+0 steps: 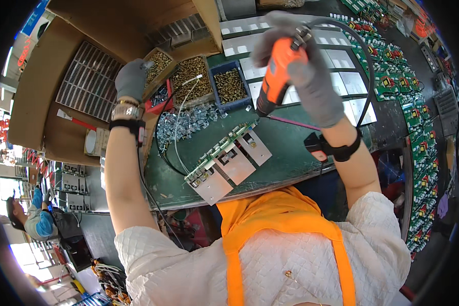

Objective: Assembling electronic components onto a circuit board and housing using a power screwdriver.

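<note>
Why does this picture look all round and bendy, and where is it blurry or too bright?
Head view: the fisheye lens bends straight edges, like the green workbench's, and the corners go black; head view again: the right hand looks smeared, likely from moving, while the circuit board is clearer; also head view: bright patches at far left are washed out.

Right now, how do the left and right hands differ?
The left hand is at a small cardboard box of brass-coloured screws; the right hand grips an orange power screwdriver. The left wrist has a metal band; none shows on the right. Both hands wear grey gloves, with black straps below.
</note>
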The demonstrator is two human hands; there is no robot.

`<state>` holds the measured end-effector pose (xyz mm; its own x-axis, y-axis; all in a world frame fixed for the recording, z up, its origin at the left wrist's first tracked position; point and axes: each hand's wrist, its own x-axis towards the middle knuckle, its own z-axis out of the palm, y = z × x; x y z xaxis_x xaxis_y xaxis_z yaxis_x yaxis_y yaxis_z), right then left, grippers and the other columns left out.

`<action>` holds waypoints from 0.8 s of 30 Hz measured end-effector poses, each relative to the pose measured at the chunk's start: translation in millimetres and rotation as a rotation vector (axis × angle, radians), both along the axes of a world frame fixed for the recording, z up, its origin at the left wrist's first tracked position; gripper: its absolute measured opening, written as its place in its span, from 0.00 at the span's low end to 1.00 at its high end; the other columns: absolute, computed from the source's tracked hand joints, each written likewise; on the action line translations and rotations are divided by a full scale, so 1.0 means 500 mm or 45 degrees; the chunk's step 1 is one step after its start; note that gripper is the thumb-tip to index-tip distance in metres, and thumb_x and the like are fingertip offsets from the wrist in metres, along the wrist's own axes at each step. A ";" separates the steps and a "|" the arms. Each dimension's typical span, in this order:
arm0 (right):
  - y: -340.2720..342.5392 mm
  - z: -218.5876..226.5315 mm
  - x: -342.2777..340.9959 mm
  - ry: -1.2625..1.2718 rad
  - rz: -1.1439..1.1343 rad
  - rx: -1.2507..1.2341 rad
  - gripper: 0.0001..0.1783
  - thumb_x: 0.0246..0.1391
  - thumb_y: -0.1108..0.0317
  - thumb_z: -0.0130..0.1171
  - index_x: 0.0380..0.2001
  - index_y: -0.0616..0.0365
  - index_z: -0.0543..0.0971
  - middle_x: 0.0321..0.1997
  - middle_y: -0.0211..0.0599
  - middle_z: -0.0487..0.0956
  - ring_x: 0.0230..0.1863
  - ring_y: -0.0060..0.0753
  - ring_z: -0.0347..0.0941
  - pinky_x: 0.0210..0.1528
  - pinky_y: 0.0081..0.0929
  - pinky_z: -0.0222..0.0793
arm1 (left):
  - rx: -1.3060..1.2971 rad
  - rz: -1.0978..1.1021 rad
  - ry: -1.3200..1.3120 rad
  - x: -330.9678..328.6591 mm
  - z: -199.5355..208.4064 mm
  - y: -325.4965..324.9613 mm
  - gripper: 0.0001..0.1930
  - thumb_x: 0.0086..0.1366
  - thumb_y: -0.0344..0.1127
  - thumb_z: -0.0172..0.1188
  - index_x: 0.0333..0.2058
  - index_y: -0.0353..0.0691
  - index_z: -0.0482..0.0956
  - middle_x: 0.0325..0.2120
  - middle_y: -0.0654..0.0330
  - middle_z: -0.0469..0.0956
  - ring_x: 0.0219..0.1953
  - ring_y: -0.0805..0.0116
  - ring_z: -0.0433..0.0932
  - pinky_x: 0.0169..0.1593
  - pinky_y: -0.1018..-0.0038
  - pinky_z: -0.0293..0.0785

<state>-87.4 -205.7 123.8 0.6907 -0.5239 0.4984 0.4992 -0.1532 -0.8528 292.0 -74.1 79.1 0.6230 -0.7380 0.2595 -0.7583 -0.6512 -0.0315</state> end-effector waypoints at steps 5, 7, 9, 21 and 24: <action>-0.033 -0.170 -0.036 0.642 0.073 -0.041 0.30 0.45 0.75 0.62 0.55 0.58 0.70 0.49 0.30 0.76 0.51 0.24 0.72 0.56 0.29 0.69 | -0.662 -0.418 0.666 -0.310 0.027 0.145 0.11 0.69 0.36 0.55 0.36 0.33 0.79 0.29 0.54 0.79 0.31 0.66 0.77 0.38 0.71 0.72; -0.041 -0.177 -0.051 0.660 -0.017 -0.205 0.30 0.44 0.76 0.64 0.55 0.58 0.70 0.48 0.31 0.77 0.51 0.24 0.72 0.55 0.28 0.70 | -0.814 -0.460 0.971 -0.424 0.000 0.227 0.20 0.72 0.44 0.49 0.36 0.29 0.78 0.31 0.57 0.78 0.35 0.70 0.74 0.42 0.72 0.70; -0.034 -0.173 -0.053 0.679 -0.109 -0.371 0.30 0.44 0.77 0.65 0.54 0.59 0.70 0.47 0.31 0.77 0.50 0.24 0.73 0.55 0.28 0.70 | -0.763 -0.311 0.998 -0.495 -0.051 0.275 0.22 0.74 0.46 0.47 0.36 0.29 0.76 0.35 0.54 0.79 0.36 0.69 0.74 0.44 0.72 0.70; -0.002 -0.130 -0.100 0.269 -0.510 -0.413 0.14 0.37 0.69 0.73 0.30 0.54 0.81 0.30 0.27 0.81 0.34 0.27 0.77 0.44 0.24 0.72 | -1.642 -0.033 1.208 -0.556 -0.145 0.237 0.20 0.74 0.49 0.40 0.29 0.38 0.63 0.28 0.56 0.75 0.28 0.73 0.69 0.35 0.75 0.67; -0.005 -0.123 -0.109 0.314 -0.409 -0.409 0.11 0.41 0.69 0.71 0.29 0.56 0.80 0.30 0.28 0.81 0.35 0.27 0.77 0.46 0.25 0.73 | -1.607 -0.106 1.220 -0.561 -0.142 0.236 0.21 0.75 0.50 0.40 0.29 0.38 0.64 0.28 0.57 0.75 0.30 0.73 0.69 0.38 0.74 0.67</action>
